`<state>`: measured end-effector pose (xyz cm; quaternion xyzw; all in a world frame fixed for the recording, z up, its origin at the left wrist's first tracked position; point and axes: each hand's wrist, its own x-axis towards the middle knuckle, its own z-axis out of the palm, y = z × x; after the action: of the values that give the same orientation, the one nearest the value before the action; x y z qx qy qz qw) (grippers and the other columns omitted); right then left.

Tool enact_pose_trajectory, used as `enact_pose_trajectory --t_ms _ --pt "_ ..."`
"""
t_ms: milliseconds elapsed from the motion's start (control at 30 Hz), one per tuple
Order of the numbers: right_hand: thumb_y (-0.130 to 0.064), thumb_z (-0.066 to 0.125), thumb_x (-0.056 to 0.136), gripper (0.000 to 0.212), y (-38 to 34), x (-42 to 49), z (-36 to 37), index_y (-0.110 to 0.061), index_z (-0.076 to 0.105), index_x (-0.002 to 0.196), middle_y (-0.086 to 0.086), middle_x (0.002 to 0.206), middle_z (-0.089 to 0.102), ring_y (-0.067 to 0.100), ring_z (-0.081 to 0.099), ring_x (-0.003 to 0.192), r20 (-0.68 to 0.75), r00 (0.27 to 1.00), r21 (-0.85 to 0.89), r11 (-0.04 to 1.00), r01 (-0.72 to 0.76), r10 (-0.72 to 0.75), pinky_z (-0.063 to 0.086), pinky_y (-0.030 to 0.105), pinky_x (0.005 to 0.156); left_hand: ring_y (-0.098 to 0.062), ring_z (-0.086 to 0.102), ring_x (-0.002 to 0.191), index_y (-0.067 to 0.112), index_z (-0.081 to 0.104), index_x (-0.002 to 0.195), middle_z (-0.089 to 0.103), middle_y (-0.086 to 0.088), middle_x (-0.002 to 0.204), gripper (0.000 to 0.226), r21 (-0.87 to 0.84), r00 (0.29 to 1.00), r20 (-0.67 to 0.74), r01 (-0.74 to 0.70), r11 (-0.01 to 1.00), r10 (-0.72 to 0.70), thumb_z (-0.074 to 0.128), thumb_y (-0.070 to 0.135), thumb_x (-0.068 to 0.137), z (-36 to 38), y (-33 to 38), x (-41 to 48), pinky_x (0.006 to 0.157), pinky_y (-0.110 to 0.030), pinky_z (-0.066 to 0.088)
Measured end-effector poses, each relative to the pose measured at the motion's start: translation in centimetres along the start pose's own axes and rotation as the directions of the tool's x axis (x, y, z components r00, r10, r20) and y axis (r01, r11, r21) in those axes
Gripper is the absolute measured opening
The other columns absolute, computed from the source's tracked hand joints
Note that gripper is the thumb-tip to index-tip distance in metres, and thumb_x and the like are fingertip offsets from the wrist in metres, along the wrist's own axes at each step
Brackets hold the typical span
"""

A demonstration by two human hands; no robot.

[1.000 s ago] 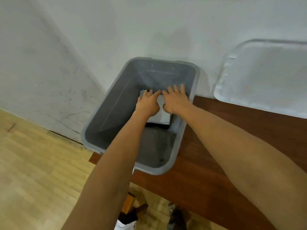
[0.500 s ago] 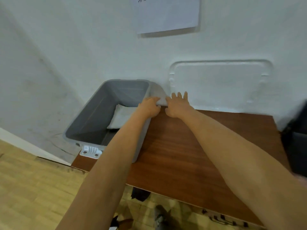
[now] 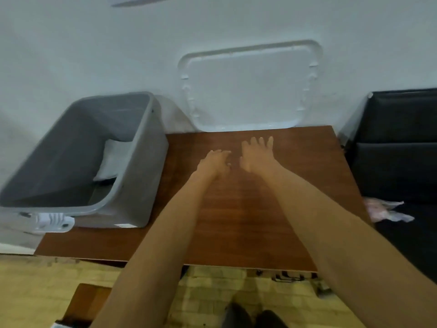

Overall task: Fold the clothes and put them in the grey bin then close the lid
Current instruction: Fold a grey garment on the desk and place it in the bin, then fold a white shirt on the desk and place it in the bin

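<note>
Our left hand (image 3: 216,162) & right hand (image 3: 256,153) were side by side over the brown table (image 3: 295,190), both holding nothing. Right fingers were straight & spread; left ones looked a bit bent, tho it was blurry. The grey bin (image 3: 142,176) sat on the table's left end w/ a folded white cloth (image 3: 113,159) inside. The lid (image 3: 248,86) leaned on the wall, off the bin.

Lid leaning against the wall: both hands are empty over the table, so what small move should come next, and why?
Probably reach both hands forward and grip the lid by its lower edge. A folded white cloth lies in the grey bin, which stands open, and the left hand and right hand hover open over the table, just short of the lid.
</note>
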<state>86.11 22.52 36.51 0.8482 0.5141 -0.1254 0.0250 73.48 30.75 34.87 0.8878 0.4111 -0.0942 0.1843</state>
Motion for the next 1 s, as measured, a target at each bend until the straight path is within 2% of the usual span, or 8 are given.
enact_pose_trajectory --t_ms 133,233,467,600,667,800,900,1000 --pt "-0.036 0.050 0.099 0.055 0.1 -0.1 5.0 -0.015 0.040 0.149 0.018 0.158 0.034 0.043 0.025 0.148 0.040 0.999 0.030 0.999 -0.024 0.023 0.003 0.067 0.122 -0.031 0.021 0.155 0.029 0.031 0.160 0.027 -0.004 0.167 0.064 0.018 0.998 0.065 -0.020 1.000 0.019 0.056 0.025 0.101 4.9 -1.1 0.7 0.122 -0.056 0.027" --pt "-0.038 0.049 0.098 0.058 -0.5 0.6 8.4 -0.015 0.040 0.150 0.018 0.158 0.034 0.043 0.023 0.149 0.001 1.000 0.067 0.998 -0.014 0.014 0.002 0.065 0.122 -0.030 0.020 0.155 0.031 0.030 0.160 0.025 -0.001 0.168 0.067 0.030 0.998 0.060 -0.022 0.999 0.020 0.057 0.026 0.098 7.9 -2.4 2.1 0.122 -0.057 0.027" --pt "-0.036 0.049 0.100 0.061 -1.4 3.5 17.7 -0.014 0.031 0.155 0.018 0.166 0.020 0.040 0.014 0.153 -0.137 0.991 0.141 0.990 0.029 -0.009 0.001 0.063 0.124 -0.030 0.033 0.148 0.027 0.046 0.148 0.041 -0.005 0.159 0.047 0.059 0.990 -0.130 -0.049 0.997 0.056 0.046 0.038 0.102 16.1 -6.4 5.6 0.116 -0.056 0.035" --pt "-0.034 0.044 0.103 0.057 -2.2 4.2 21.6 -0.015 0.032 0.155 0.017 0.167 0.018 0.039 0.013 0.154 -0.230 0.973 0.142 0.988 0.057 -0.023 0.001 0.061 0.124 -0.031 0.029 0.151 0.029 0.039 0.154 0.034 -0.006 0.164 0.050 0.086 0.960 -0.267 -0.062 0.994 0.083 0.037 0.040 0.106 19.6 -7.9 5.2 0.120 -0.050 0.030" --pt "-0.034 0.043 0.103 0.056 -3.3 3.7 22.8 -0.015 0.032 0.155 0.017 0.167 0.019 0.039 0.013 0.154 -0.270 0.963 0.158 0.985 0.071 -0.026 0.001 0.061 0.124 -0.032 0.031 0.150 0.028 0.040 0.154 0.037 -0.007 0.162 0.049 0.085 0.940 -0.329 -0.064 0.994 0.089 0.035 0.040 0.107 20.7 -8.8 4.0 0.120 -0.049 0.030" --pt "-0.036 0.047 0.102 0.059 -6.8 0.1 23.8 -0.014 0.032 0.154 0.018 0.166 0.021 0.040 0.015 0.153 -0.296 0.953 0.158 0.981 0.113 -0.062 0.003 0.062 0.124 -0.030 0.053 0.130 0.025 0.057 0.135 0.058 -0.006 0.139 0.038 0.054 0.920 -0.390 -0.013 0.998 0.033 0.041 0.039 0.103 21.5 -11.8 -1.1 0.106 -0.051 0.045" --pt "-0.036 0.049 0.099 0.052 -10.2 -4.2 24.4 -0.012 0.042 0.146 0.019 0.154 0.037 0.042 0.029 0.146 -0.321 0.937 0.125 0.974 0.187 -0.139 0.011 0.062 0.122 -0.032 0.060 0.118 0.023 0.062 0.125 0.064 -0.007 0.127 0.032 0.036 0.920 -0.391 0.034 0.999 -0.017 0.047 0.037 0.101 21.7 -15.0 -7.0 0.095 -0.048 0.051" --pt "-0.034 0.050 0.098 0.044 -14.7 -8.1 25.1 -0.012 0.050 0.135 0.017 0.142 0.048 0.040 0.040 0.136 -0.353 0.908 0.106 0.954 0.279 -0.226 0.021 0.059 0.120 -0.034 0.059 0.116 0.019 0.062 0.128 0.065 -0.011 0.127 0.033 0.004 0.904 -0.423 0.063 0.998 -0.056 0.051 0.033 0.100 21.9 -18.4 -13.2 0.093 -0.045 0.051"
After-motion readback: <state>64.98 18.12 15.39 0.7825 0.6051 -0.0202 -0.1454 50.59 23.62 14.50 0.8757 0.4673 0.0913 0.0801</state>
